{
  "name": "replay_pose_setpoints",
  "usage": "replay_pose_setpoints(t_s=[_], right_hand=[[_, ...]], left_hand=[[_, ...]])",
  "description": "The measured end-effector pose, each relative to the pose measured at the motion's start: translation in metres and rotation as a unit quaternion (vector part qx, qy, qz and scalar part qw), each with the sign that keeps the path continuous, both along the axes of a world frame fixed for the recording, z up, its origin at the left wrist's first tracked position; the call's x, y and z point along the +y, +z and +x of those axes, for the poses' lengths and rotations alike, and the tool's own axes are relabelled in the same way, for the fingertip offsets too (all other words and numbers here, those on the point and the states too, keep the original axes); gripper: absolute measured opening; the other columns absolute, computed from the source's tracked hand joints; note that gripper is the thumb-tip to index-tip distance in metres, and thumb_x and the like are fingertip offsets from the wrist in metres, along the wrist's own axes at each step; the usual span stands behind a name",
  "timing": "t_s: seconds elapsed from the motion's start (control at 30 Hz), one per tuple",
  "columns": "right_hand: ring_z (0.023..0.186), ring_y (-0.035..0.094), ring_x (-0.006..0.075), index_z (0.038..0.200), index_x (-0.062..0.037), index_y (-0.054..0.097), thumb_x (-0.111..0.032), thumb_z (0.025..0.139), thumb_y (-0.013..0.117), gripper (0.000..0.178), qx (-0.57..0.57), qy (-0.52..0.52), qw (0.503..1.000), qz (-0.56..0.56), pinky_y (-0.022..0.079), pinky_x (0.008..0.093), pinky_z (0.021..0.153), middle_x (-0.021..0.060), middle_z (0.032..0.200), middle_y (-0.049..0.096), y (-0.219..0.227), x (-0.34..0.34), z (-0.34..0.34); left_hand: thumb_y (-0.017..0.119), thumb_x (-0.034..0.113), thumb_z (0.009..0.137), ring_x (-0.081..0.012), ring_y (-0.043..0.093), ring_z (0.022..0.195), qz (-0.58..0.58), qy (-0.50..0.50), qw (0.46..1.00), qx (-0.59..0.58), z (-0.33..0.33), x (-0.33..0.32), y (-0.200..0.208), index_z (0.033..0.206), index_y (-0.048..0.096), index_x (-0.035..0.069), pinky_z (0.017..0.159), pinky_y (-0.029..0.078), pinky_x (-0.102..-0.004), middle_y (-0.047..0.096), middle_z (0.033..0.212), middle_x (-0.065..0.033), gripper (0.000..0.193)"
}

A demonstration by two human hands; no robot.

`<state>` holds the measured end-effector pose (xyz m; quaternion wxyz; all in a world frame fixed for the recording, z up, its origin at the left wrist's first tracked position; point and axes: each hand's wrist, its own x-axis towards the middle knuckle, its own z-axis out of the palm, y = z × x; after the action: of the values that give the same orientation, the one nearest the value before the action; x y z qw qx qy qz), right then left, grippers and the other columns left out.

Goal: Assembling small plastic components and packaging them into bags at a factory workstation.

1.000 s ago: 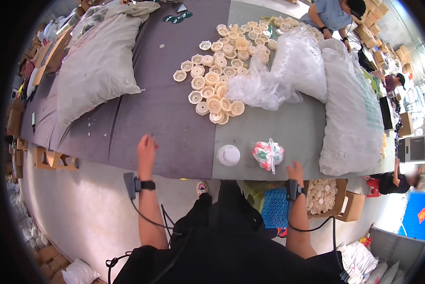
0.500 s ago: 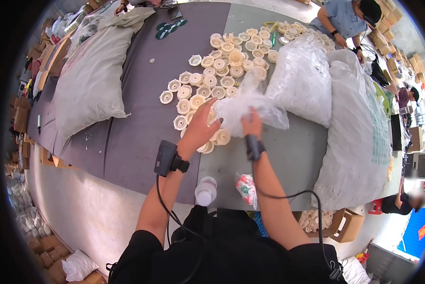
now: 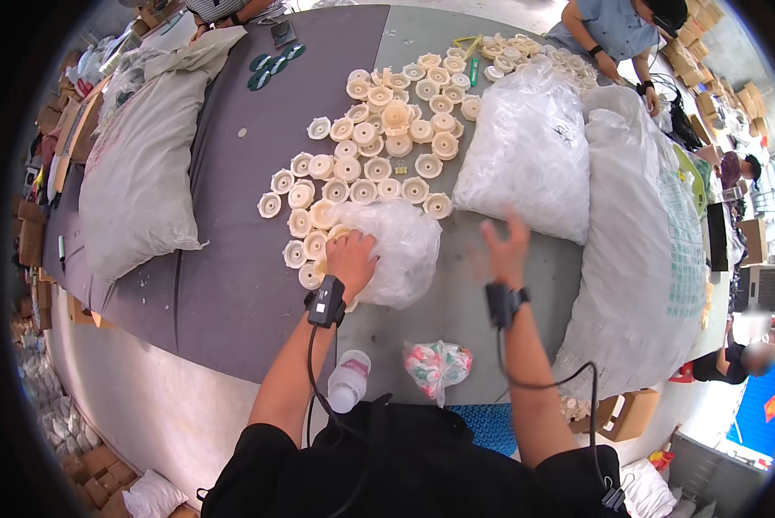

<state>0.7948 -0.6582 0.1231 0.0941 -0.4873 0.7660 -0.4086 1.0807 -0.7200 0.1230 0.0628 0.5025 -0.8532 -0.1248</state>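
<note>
A clear, crumpled plastic bag [image 3: 400, 259] lies on the table, its left side over several cream round plastic caps [image 3: 335, 192]. My left hand [image 3: 351, 262] is at the bag's left edge, fingers bent round some of the film. The bag hides whatever lies under it. Right of the bag, my right hand [image 3: 506, 252] is raised over the grey table, fingers apart and blurred, holding nothing. Close to it on the far side lies a big stuffed clear bag [image 3: 525, 151].
A white bottle [image 3: 349, 380] and a small bag of coloured pieces [image 3: 439, 366] are at the near edge. Large sacks lie left [image 3: 145, 173] and right [image 3: 625, 233]. A co-worker in a blue shirt [image 3: 607, 34] works at the far right. Green-black oval pieces [image 3: 271, 66] lie far left.
The plastic bag has come down, nearer and left, and lies rounded on the table. My right hand has moved away from it to the right. The view has shifted rightward.
</note>
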Motion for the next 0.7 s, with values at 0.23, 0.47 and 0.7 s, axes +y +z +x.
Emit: replay_pose_setpoints(t_s=[0.23,0.47,0.7], right_hand=[[0.128,0.028,0.0361,0.135,-0.0114,0.032,-0.055,0.069,0.064,0.086,0.202,-0.223,0.952,0.056,0.023,0.0547,0.099,0.0182,0.139,0.03,0.011,-0.082,-0.126],[0.127,0.03,0.0314,0.137,-0.0129,0.028,-0.055,0.066,0.064,0.09,0.207,-0.175,0.959,0.087,0.02,0.0538,0.102,0.0171,0.139,0.03,0.014,-0.072,-0.076],[0.124,0.031,0.0305,0.135,-0.0123,0.031,-0.047,0.069,0.064,0.081,0.188,-0.165,0.963,0.098,0.02,0.0496,0.103,0.0151,0.137,0.031,0.014,-0.053,-0.064]], left_hand=[[0.069,0.024,0.068,-0.0298,0.047,0.103,0.009,-0.032,0.999,0.028,0.0,0.005,-0.008,0.103,0.057,0.015,0.086,0.033,-0.0441,0.051,0.107,-0.0108,0.038],[0.07,0.023,0.064,-0.0352,0.036,0.114,-0.073,0.006,0.992,0.098,-0.009,-0.021,0.072,0.095,0.058,0.012,0.093,0.027,-0.0452,0.041,0.119,-0.0175,0.034],[0.074,0.029,0.059,-0.0343,0.032,0.113,-0.156,-0.013,0.966,0.206,-0.106,-0.041,0.14,0.093,0.055,0.011,0.091,0.025,-0.0458,0.037,0.119,-0.0153,0.043]])
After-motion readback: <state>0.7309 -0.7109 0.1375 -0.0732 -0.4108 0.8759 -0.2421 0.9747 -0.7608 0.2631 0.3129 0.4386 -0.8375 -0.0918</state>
